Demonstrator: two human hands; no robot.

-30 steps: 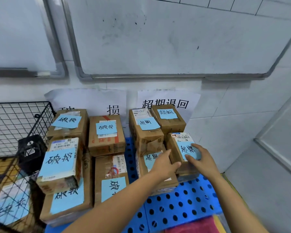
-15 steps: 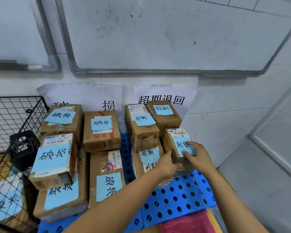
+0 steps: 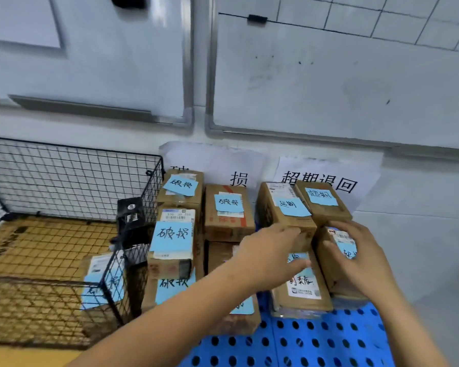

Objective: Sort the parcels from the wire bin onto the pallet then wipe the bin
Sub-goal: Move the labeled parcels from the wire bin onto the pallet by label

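Head view. A blue perforated pallet (image 3: pixel 329 345) is seen against a white wall, with a wire bin (image 3: pixel 64 181) just beside it on the left.

- Pallet: brown parcels are set in two groups, each parcel bearing a blue handwritten note. The left group (image 3: pixel 172 242) is stacked two high at the front. The right group (image 3: pixel 289 210) stands under the right-hand wall sheet.
- Bin: one parcel (image 3: pixel 98 276) with a blue note is left inside, at the near right corner, seen through the mesh. A brown board lines the floor. A black block (image 3: pixel 133 221) sits at the bin's right corner.
- Right hand (image 3: pixel 355 258): laid over the end parcel (image 3: pixel 325 266) at the front right of the right group. The fingers are curled over its top and the thumb is pressed to its near face, so the box is gripped. The end parcel rests on something pale beneath it.
- Left hand (image 3: pixel 270 250): held open with the fingers extended, reaching across toward the right group. The thumb lies over the note of the low parcel (image 3: pixel 302 287). Motion blur leaves it unclear whether the fingertips touch the box behind.
- Wall: two paper sheets (image 3: pixel 329 170) with printed characters are fixed behind the groups, with two whiteboards (image 3: pixel 329 75) above.
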